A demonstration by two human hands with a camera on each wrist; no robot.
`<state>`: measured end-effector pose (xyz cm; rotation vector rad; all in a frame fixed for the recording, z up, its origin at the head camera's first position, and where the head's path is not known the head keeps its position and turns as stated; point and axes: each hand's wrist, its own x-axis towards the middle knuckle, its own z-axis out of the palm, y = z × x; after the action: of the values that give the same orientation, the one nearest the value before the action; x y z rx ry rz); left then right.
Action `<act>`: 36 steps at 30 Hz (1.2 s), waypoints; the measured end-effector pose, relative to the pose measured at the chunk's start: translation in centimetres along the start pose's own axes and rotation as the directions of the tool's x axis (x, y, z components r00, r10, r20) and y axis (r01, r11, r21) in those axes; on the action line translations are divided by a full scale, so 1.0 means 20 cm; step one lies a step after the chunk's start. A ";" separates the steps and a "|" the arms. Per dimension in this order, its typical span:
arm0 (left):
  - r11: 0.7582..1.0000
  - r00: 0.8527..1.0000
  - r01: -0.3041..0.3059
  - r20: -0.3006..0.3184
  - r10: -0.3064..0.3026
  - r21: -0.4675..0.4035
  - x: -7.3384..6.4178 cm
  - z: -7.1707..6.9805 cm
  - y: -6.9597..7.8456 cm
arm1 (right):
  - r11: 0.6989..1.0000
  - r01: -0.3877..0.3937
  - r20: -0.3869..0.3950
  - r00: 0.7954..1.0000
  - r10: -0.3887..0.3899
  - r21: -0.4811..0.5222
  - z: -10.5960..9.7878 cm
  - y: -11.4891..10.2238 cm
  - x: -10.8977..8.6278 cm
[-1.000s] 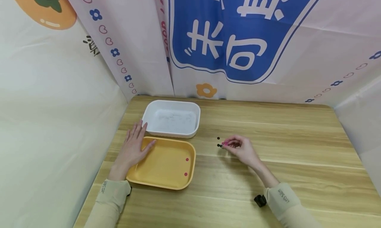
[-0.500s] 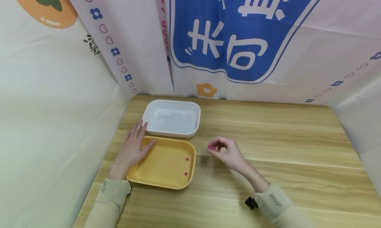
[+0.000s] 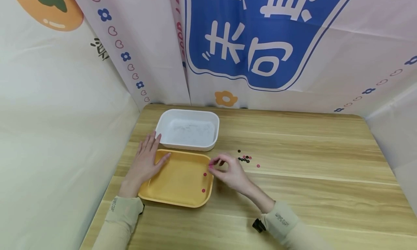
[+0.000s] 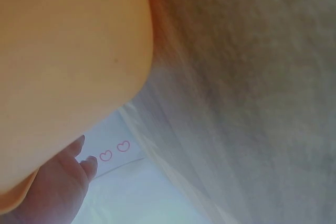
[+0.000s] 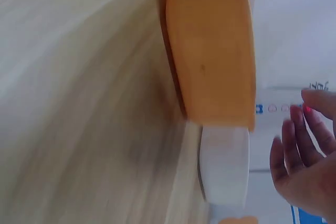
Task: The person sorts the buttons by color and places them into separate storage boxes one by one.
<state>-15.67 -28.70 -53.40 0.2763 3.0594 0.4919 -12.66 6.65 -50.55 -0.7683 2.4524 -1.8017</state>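
Observation:
My right hand pinches a small pink button between thumb and fingertips over the right rim of the yellow tray. In the right wrist view, a bit of the button shows between the fingertips. Two red-pink buttons lie inside the tray near its right side. My left hand rests with straight fingers over the yellow tray's left rim, its fingertips at the near left corner of the white tray. Several black buttons and a few pink buttons lie on the table to the right.
The white tray stands directly behind the yellow one and holds no buttons that I can see. Wooden tabletop stretches to the right. Printed cloth walls close off the back and sides of the table.
My right hand has moved left from the button pile to the yellow tray's right rim, carrying a pink button. The pile it covered now shows. My left hand has stayed in place.

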 end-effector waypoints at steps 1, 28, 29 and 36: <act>1.000 1.000 0.000 0.001 0.000 0.000 0.00 0.00 0.00 | 1.000 0.011 -0.012 1.000 -0.011 -0.016 0.02 0.00 0.00; 1.000 1.000 -0.003 -0.008 0.003 0.012 0.00 0.01 -0.01 | 0.996 -0.034 -0.116 0.993 0.024 -0.083 0.03 0.07 -0.04; 1.000 1.000 -0.002 -0.007 0.002 0.010 0.00 0.01 -0.01 | 0.996 -0.043 -0.122 0.992 0.032 -0.084 0.02 0.08 -0.04; 1.000 1.000 0.001 -0.009 -0.001 0.014 0.01 0.01 -0.01 | 0.994 -0.065 -0.164 0.985 0.049 -0.093 -0.08 0.15 -0.03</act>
<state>-15.84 -28.80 -53.58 0.2735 3.0722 0.4733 -13.86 9.04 -52.90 -0.5694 2.6512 -1.8029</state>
